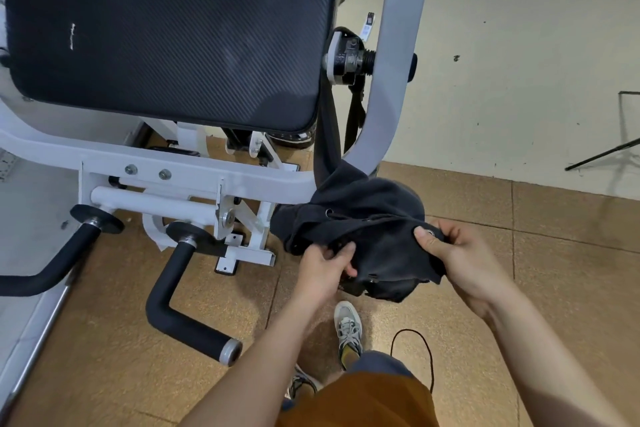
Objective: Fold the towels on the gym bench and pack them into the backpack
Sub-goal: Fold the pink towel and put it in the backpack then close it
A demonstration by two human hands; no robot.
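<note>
- Overhead, the big black padded table with its carbon-weave cover sits up and to my left on a white steel frame; I see no towels on the pad from this angle.
- Below its right corner, the limp black fabric backpack hangs from the grey upright tube, its strap running up to the frame and its body sagging toward me over the brown speckled floor.
- The bag's long line runs from the strap at upper left down to the mouth at lower right, so the opening lies across my two hands.
- My right hand is nearer the far rim: thumb on top, fingers curled under, my grip pinching the edge beside a small metal eyelet.
- My left hand holds the near rim, fingers tucked into the cloth, narrow grip.
- I judge the next move is to spread the mouth apart; the cloth will likely collapse shut once I let go.
</note>
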